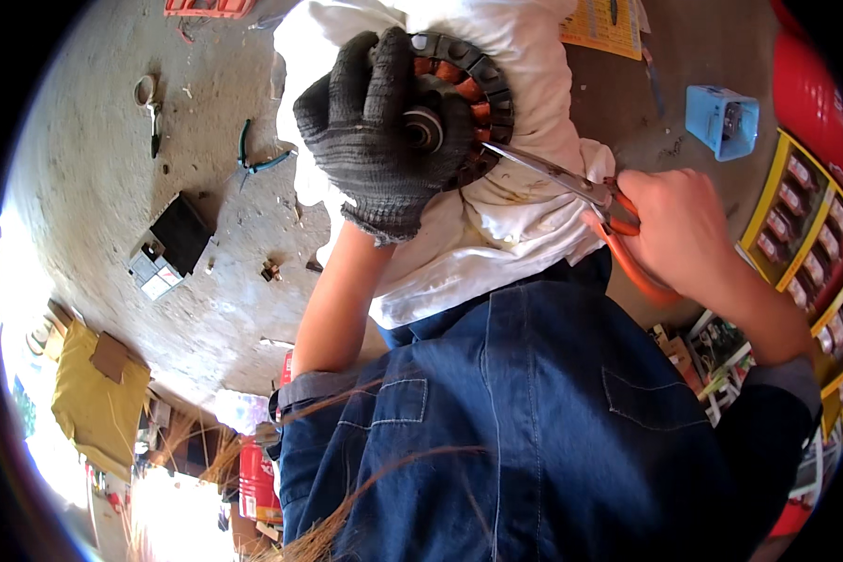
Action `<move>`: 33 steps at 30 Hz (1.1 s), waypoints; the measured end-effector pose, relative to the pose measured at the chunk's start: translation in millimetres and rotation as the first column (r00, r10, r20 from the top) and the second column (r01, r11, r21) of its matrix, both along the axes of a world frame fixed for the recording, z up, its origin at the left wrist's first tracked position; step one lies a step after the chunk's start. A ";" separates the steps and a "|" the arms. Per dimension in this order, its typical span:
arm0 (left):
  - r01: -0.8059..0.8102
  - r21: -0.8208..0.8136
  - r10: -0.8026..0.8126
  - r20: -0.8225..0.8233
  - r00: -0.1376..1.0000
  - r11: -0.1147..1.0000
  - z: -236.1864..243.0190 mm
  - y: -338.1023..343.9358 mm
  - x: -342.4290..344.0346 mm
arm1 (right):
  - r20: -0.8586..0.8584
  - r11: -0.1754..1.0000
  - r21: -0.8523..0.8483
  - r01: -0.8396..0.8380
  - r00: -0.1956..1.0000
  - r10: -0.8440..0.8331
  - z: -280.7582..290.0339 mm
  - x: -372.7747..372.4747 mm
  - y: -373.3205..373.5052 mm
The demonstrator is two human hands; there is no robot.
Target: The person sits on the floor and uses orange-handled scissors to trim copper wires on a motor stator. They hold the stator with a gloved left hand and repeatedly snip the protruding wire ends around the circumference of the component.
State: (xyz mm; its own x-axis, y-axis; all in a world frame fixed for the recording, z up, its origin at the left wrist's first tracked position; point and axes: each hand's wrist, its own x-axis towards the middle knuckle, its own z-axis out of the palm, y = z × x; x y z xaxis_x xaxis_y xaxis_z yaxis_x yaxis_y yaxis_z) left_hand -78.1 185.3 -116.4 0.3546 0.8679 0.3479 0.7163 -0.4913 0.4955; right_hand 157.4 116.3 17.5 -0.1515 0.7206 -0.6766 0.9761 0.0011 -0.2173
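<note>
A round motor stator [495,86] with a dark toothed ring, copper windings and a round hub lies on a bunched white cloth [534,56]. My left hand [370,140], in a dark grey knit glove, grips its left side, with the fingers over the ring and around the hub. The glove hides much of the stator. My bare right hand [679,225] is closed around the orange handles of long-nose pliers [562,178]. The narrow metal jaws point left, their tips at the stator's lower right edge beside a copper coil; whether they touch it I cannot tell.
On the concrete floor at left lie scissors [150,112], blue-handled pliers [253,164] and a black box [180,234]. A blue plastic container [721,122] stands at right, near a yellow-framed rack of small packages [796,215]. A yellow sack [98,403] is at lower left.
</note>
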 end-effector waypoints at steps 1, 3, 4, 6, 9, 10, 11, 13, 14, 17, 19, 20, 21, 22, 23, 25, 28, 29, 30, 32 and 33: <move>0.006 0.001 -0.006 0.033 0.999 1.000 -3.1 1.3 -0.8 | -0.055 1.000 0.027 0.014 0.998 -0.013 -10.6 5.5 -4.1; 0.029 -0.130 -0.026 0.028 0.999 0.991 7.3 4.8 1.6 | -0.163 0.995 0.081 0.050 0.986 -0.036 -39.0 22.8 -18.5; 0.032 -0.194 -0.029 0.021 0.999 0.980 10.5 6.0 2.2 | -0.187 0.995 0.087 0.045 0.982 -0.028 -43.8 26.3 -18.3; 0.035 -0.152 -0.032 0.023 0.999 0.988 7.0 5.9 -0.3 | -0.251 0.995 0.094 0.034 0.968 -0.009 -54.4 29.6 -18.3; 0.055 -0.087 -0.052 0.037 0.998 0.995 -3.6 5.3 -4.4 | -0.370 0.991 0.112 0.073 0.929 -0.027 -80.1 35.9 -19.6; 0.058 -0.063 -0.055 0.042 0.998 0.996 -4.6 5.6 -6.2 | -0.423 0.980 0.199 0.027 0.904 0.061 -92.0 34.4 -13.2; 0.059 -0.033 -0.057 0.044 0.997 0.998 -4.9 7.4 -7.5 | -0.468 0.955 0.298 -0.017 0.869 0.161 -106.6 30.0 0.0; 0.077 -0.031 -0.076 0.053 0.996 0.997 -3.6 9.6 -8.3 | -0.484 0.892 0.449 -0.052 0.825 0.292 -111.5 20.2 12.0; 0.083 -0.050 -0.081 0.049 0.996 0.995 -1.0 7.4 -7.6 | -0.488 0.894 0.447 -0.030 0.830 0.272 -113.1 21.3 10.4; 0.071 -0.110 -0.067 0.039 0.997 0.991 1.5 6.1 -8.5 | -0.505 0.935 0.354 0.012 0.844 0.180 -110.9 38.5 -2.3; 0.013 -0.193 -0.004 0.046 0.999 0.981 3.2 1.2 -5.1 | -0.496 0.978 0.203 0.046 0.866 0.062 -97.9 41.3 -6.6; -0.048 -0.262 0.065 0.056 0.996 0.964 6.2 -4.4 -0.6 | -0.483 0.990 0.126 0.064 0.876 0.005 -87.2 41.5 -8.3; -0.084 -0.305 0.108 0.061 0.992 0.949 7.3 -6.8 1.3 | -0.455 0.996 0.045 0.071 0.889 -0.043 -77.0 40.0 -10.0; -0.037 -0.270 0.052 0.047 0.998 0.962 8.4 -6.4 -0.3 | -0.445 0.997 -0.004 0.077 0.893 -0.070 -69.6 39.6 -13.5; 0.036 -0.194 -0.029 0.038 0.999 0.980 7.4 2.0 -3.9 | -0.430 0.995 -0.043 0.087 0.898 -0.097 -61.7 40.2 -15.9; 0.128 -0.108 -0.122 0.060 0.991 0.986 3.1 10.8 -7.2 | -0.402 0.984 -0.110 0.137 0.900 -0.170 -48.7 38.0 -21.2; 0.151 -0.070 -0.137 0.173 0.975 0.986 -2.7 9.3 -8.6 | -0.355 0.984 -0.118 0.136 0.919 -0.169 -36.5 37.6 -25.5; 0.162 -0.059 -0.146 0.209 0.967 0.985 -3.9 8.6 -9.9 | -0.350 0.982 -0.123 0.144 0.920 -0.179 -33.0 35.8 -26.4; 0.167 -0.071 -0.149 0.204 0.967 0.983 -3.7 8.7 -11.6 | -0.344 0.980 -0.128 0.151 0.920 -0.187 -29.2 34.0 -26.6; 0.172 -0.095 -0.151 0.196 0.969 0.980 -2.9 10.2 -16.3 | -0.312 0.977 -0.149 0.150 0.931 -0.190 -20.9 29.5 -24.1; 0.147 -0.132 -0.121 0.188 0.975 0.980 -9.1 8.6 -21.0 | -0.286 0.976 -0.166 0.142 0.940 -0.185 -16.4 25.7 -21.1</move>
